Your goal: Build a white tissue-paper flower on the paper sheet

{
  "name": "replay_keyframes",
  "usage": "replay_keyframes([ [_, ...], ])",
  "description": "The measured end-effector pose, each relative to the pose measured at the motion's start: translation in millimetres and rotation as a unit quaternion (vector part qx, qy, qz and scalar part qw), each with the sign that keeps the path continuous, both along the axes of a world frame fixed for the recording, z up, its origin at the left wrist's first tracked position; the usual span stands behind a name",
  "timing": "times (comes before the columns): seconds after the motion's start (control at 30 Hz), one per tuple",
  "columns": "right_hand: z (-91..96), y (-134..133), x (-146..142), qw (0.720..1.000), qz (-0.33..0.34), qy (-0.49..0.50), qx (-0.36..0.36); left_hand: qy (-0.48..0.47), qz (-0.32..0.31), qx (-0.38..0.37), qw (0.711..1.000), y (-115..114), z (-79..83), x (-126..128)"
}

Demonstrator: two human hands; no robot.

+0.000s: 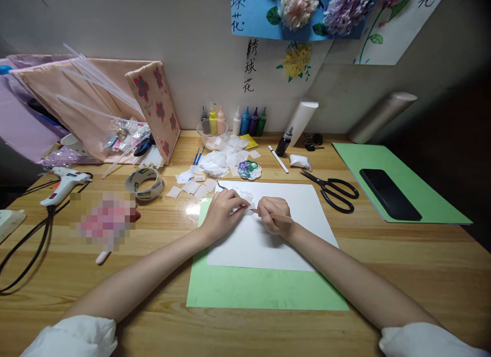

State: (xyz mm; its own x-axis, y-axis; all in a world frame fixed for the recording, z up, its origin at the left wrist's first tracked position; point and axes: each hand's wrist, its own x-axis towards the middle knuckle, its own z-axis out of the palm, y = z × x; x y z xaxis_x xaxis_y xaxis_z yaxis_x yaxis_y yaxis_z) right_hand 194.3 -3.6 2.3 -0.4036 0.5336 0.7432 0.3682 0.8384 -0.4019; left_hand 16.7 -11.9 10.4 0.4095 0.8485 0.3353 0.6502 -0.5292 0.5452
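Note:
My right hand [274, 214] is closed in a fist around a slim, pale wooden stick [282, 217] whose pointed end aims left. Just across from it, my left hand [227, 212] has its fingers drawn together, the tips at a small ruffled bunch of white tissue paper [245, 194]. The stick's tip lies close to those fingertips; whether it touches the tissue is hard to make out. Under both hands is a white sheet of paper [264, 252], lying on a larger green sheet [264, 290]. Part of the bunch is hidden behind my left fingers.
Loose tissue squares [215, 164], a paint-stained palette [249, 169] and paint bottles [245, 121] stand behind the sheets. Black scissors [333, 188] and a phone [389, 193] lie right. Left are a tape roll [144, 184] and a corded glue gun [65, 180].

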Motion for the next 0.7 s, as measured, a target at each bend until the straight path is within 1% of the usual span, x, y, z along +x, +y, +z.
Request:
replay_keyframes([
  [0.2,-2.4,2.1,0.6,0.997,-0.034,-0.056,-0.033,-0.018,0.0,-0.02,1.0,1.9,-0.7,0.2],
  [0.3,-4.4,3.2,0.7,0.997,-0.033,-0.053,-0.033,-0.034,0.008,-0.023,0.999,2.1,-0.7,0.1],
  [0.4,-5.1,3.7,0.3,0.997,-0.033,-0.052,-0.041,-0.057,0.028,-0.021,0.998,1.7,0.4,-0.2],
  [0.6,-3.0,4.1,-2.6,0.995,-0.058,-0.051,-0.057,-0.105,0.068,-0.025,0.992,1.5,1.0,-1.3],
  [0.7,-2.8,4.4,-3.9,0.994,-0.061,-0.048,-0.079,-0.115,0.079,-0.03,0.99,2.0,0.9,-2.0],
])
